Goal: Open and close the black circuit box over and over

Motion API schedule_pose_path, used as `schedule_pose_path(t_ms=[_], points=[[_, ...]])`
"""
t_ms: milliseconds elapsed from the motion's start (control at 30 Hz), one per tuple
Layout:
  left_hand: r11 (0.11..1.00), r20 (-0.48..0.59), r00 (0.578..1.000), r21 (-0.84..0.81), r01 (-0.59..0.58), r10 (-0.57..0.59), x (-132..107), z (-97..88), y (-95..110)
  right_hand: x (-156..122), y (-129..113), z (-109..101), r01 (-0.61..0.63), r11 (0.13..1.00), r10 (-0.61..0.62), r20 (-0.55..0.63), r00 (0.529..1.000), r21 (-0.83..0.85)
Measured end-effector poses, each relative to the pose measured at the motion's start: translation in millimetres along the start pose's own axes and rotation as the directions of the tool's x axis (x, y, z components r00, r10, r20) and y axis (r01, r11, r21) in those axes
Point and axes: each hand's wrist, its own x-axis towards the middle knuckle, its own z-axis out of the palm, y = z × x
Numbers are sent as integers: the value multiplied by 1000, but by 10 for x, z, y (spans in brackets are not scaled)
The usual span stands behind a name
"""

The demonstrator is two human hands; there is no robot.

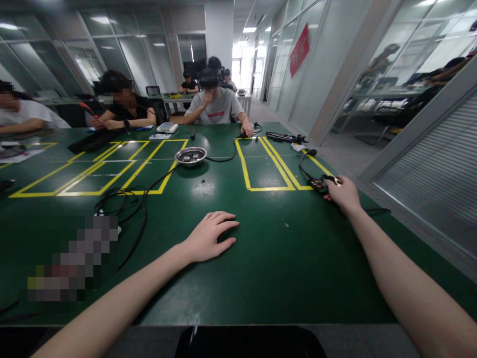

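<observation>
My left hand (213, 234) rests on the green tabletop (261, 268), fingers stretched out and slightly apart, holding nothing. At the right, my right hand (345, 193) is closed on a small dark device (319, 184) with coloured spots on it. My fingers cover part of that device, so its exact kind is unclear. From it a black cable (303, 171) runs back to a dark rounded end (311, 152) on the table. Another black cord (378, 210) lies to the right of my wrist.
A round metal bowl (191, 157) with small shiny parts stands mid-table. Yellow tape (246, 174) outlines rectangles. Coiled black cables (119, 201) lie left, near a blurred-out object (74, 263). A folded black tripod-like item (285, 137) lies far right. Across sits a person (219, 104); others are left.
</observation>
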Motion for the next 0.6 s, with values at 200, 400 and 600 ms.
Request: schedule_pose_path(t_ms=[200, 400, 600], points=[[1000, -2, 1000, 1, -20, 20, 6, 3, 3, 37, 44, 84, 279, 928, -303, -61, 951, -248], [1000, -1, 1000, 10, -25, 25, 5, 5, -3, 108, 95, 104, 367, 911, -387, -77, 919, -189], [1000, -2, 1000, 10, -26, 26, -1, 11, -8, 154, 204, 63, 365, 897, -406, -138, 903, -250]])
